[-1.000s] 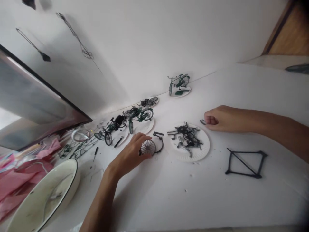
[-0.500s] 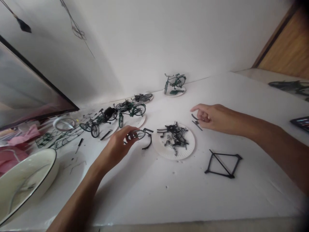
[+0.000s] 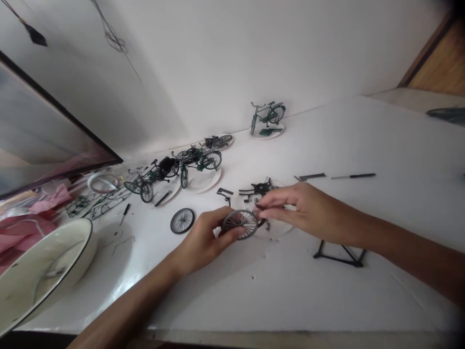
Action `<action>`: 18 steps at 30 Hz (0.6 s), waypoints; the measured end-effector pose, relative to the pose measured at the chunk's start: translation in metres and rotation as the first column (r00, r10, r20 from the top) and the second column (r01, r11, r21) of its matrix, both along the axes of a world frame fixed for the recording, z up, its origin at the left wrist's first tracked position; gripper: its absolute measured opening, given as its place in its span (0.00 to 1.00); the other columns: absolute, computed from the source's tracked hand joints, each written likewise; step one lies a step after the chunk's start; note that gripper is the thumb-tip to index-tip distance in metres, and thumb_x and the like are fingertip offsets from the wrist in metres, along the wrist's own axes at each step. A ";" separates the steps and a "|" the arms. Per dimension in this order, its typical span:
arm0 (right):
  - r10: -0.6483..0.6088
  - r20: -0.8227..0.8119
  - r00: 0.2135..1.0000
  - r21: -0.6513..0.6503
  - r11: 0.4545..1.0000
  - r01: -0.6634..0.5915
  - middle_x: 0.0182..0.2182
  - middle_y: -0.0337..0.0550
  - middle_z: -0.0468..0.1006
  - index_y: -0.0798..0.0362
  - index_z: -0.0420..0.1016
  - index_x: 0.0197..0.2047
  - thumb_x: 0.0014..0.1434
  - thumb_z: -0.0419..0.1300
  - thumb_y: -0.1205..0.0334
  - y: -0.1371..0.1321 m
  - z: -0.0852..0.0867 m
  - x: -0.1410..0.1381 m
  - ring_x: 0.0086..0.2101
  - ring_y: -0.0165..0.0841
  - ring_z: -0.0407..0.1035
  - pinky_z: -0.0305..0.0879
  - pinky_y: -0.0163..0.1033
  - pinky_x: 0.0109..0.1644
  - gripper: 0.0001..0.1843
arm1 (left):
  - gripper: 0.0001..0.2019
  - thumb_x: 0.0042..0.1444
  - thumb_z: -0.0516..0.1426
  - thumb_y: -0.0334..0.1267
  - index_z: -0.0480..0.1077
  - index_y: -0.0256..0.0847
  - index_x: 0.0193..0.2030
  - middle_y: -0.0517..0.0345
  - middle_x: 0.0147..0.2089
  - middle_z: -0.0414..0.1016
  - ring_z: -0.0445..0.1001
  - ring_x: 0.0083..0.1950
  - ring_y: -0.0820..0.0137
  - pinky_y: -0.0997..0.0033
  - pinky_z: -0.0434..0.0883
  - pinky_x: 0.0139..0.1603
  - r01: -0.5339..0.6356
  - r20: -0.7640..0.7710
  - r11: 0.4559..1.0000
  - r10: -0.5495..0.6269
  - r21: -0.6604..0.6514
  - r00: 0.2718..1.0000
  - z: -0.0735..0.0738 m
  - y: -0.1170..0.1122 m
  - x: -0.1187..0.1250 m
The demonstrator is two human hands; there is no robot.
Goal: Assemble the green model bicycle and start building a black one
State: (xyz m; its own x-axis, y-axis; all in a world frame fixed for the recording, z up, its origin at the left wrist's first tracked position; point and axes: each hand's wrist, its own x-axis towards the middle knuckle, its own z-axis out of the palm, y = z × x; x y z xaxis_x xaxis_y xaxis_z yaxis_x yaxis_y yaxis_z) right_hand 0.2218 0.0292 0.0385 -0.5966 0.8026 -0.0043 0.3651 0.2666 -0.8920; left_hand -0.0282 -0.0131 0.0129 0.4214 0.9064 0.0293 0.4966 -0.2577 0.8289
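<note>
My left hand (image 3: 214, 232) is closed around the edge of a small grey spoked toy bicycle wheel (image 3: 240, 224), thumb in front and fingers behind. Close against the wheel's right side, my right hand (image 3: 298, 213) pinches a small dark part (image 3: 259, 206), mostly covered by the fingertips. Behind both hands a white paper plate (image 3: 236, 198) carries several black and grey bicycle parts (image 3: 262, 187). A second spoked wheel (image 3: 182, 220) lies flat on the table, left of my left hand. Under my right forearm, a black toy bicycle frame (image 3: 353, 263) is partly hidden.
Assembled toy bicycles (image 3: 200, 161) stand on the left; another bicycle (image 3: 268, 115) is by the wall. A thin screwdriver (image 3: 359, 176) and a black strip (image 3: 312, 176) lie at the right. An enamel basin (image 3: 78, 247) sits at the left edge.
My right hand has moved left and down to the wheel and its fingers have closed. My left hand has shifted right with the wheel, uncovering the second wheel on the table.
</note>
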 end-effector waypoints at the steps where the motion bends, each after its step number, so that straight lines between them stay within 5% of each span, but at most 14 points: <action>1: 0.025 0.008 1.000 -0.022 0.999 -0.025 0.39 0.40 0.85 0.48 0.83 0.44 0.63 0.62 0.49 -0.001 -0.001 -0.001 0.39 0.36 0.78 0.70 0.40 0.39 0.14 | 0.10 0.66 0.59 0.45 0.74 0.41 0.46 0.58 0.38 0.75 0.70 0.39 0.72 0.72 0.67 0.40 0.017 0.004 1.000 -0.017 -0.004 1.000 0.000 0.000 0.000; 10: 0.038 -0.071 0.997 -0.172 0.984 -0.050 0.32 0.41 0.83 0.53 0.81 0.38 0.62 0.65 0.54 -0.005 -0.004 -0.007 0.32 0.32 0.76 0.72 0.39 0.39 0.11 | 0.11 0.67 0.58 0.45 0.74 0.40 0.46 0.58 0.38 0.74 0.69 0.39 0.72 0.73 0.66 0.38 0.073 0.016 0.997 -0.074 0.015 0.997 -0.001 -0.002 0.000; 18: 0.055 -0.074 0.996 -0.137 0.988 -0.065 0.31 0.41 0.82 0.53 0.80 0.36 0.62 0.64 0.55 -0.008 -0.002 -0.007 0.32 0.33 0.75 0.71 0.39 0.38 0.10 | 0.10 0.67 0.59 0.44 0.74 0.40 0.45 0.58 0.38 0.73 0.68 0.38 0.73 0.73 0.65 0.36 0.073 0.006 0.997 -0.073 0.013 0.997 0.000 -0.002 0.000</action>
